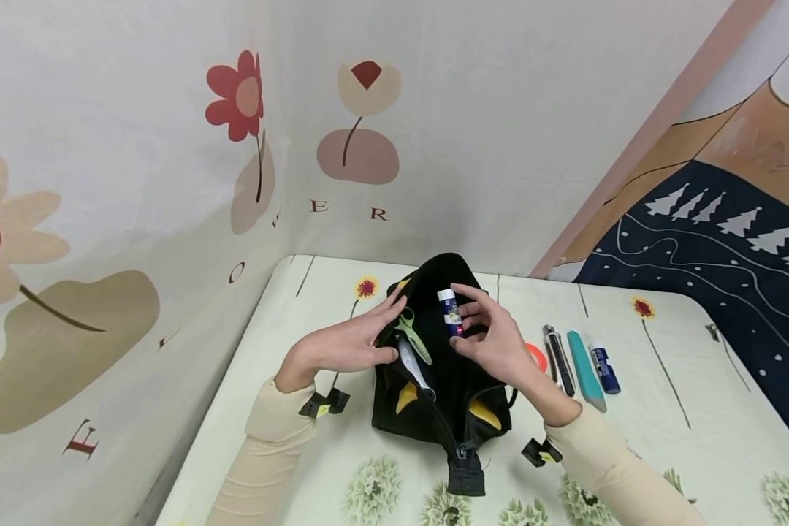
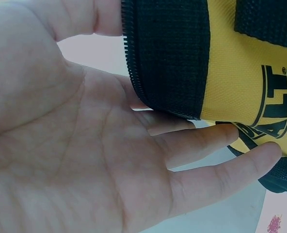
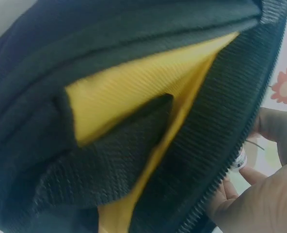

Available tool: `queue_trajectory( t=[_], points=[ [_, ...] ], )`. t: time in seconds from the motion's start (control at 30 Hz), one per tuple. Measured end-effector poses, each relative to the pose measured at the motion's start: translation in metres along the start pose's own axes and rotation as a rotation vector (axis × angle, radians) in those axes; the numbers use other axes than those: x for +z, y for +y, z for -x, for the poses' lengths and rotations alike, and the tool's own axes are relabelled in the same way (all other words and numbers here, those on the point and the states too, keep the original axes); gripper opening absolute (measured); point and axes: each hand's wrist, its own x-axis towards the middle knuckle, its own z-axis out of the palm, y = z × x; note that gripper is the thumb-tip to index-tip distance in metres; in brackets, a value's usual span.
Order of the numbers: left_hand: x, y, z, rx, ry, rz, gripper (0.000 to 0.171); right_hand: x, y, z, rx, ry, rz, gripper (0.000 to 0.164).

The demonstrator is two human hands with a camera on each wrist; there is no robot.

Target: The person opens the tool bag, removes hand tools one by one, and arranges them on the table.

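"What does the right hand [image 1: 500, 342] hold?"

"It pinches a blue glue stick [image 1: 450, 313] with a white cap, at the open mouth of the black and yellow zip bag [image 1: 401, 422]."

"And the left hand [image 1: 351, 342]?"

"Its fingers are straight and a bit spread, touching the bag's side."

"What lies to the bag's right?"

"A box cutter [image 1: 559, 361] and another glue stick [image 1: 605, 367], on the table [image 1: 730, 438]. A teal thing [image 1: 586, 371] lies between them."
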Motion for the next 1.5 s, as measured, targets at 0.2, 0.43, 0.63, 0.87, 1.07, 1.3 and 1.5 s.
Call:
queue_trajectory(
  t=[0.2, 0.43, 0.63, 0.87, 1.07, 1.3, 1.5],
  points=[
    [-0.001, 0.001, -0.001, 0.001, -0.006, -0.002, 0.087, -0.019, -0.006, 0.003, -0.005, 0.041, 0.003, 0.082],
    [-0.001, 0.002, -0.001, 0.01, -0.008, 0.008, 0.087, -0.045, -0.006, 0.012, 0.032, 0.102, 0.01, 0.084],
    [-0.001, 0.001, 0.0, 0.005, -0.005, 0.007, 0.087, -0.061, 0.002, 0.018, 0.04, 0.148, 0.031, 0.085],
    [0.0, -0.002, -0.002, 0.009, -0.004, 0.009, 0.086, -0.077, 0.012, 0.027, 0.094, 0.174, 0.102, 0.087],
    [0.001, -0.003, -0.002, 0.017, -0.005, 0.023, 0.086, -0.091, 0.02, 0.034, 0.092, 0.214, 0.168, 0.086],
    [0.001, -0.003, -0.003, 0.019, 0.0, 0.027, 0.086, -0.109, 0.032, 0.044, 0.146, 0.24, 0.232, 0.087],
    [0.001, -0.003, -0.003, 0.012, -0.005, 0.022, 0.086, -0.124, 0.048, 0.055, 0.177, 0.269, 0.281, 0.088]
  ],
)
